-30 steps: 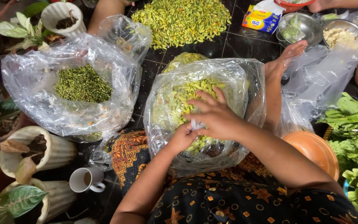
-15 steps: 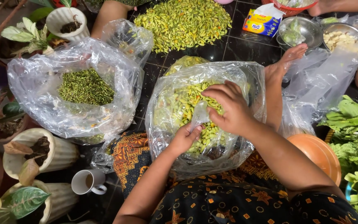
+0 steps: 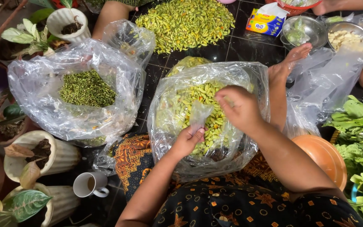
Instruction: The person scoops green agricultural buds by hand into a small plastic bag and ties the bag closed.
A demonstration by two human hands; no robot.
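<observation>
A small clear bag (image 3: 198,114) is pinched at its lower edge in the grip of the left hand (image 3: 188,141), the fingers being closed on the thin plastic, and it is held up over the heap of yellow-green chillies (image 3: 200,111) that lies inside the large clear bag (image 3: 209,122) spread across the lap. The right hand (image 3: 240,108) is curled above the same heap, just beside the mouth of the small bag; its fingers are bent inward as if around a few chillies, but whether anything is enclosed cannot be told from this view. The step in hand is judged to be the portioning of chillies from the large bag into the small one. For the next move, the mouth of the small bag would need to be kept open and steady while chillies are gathered and dropped in without being scattered. A second large bag holding green stems (image 3: 87,87) lies to the left on the dark tiled floor (image 3: 248,48), and a loose pile of chillies (image 3: 188,22) lies further ahead.
</observation>
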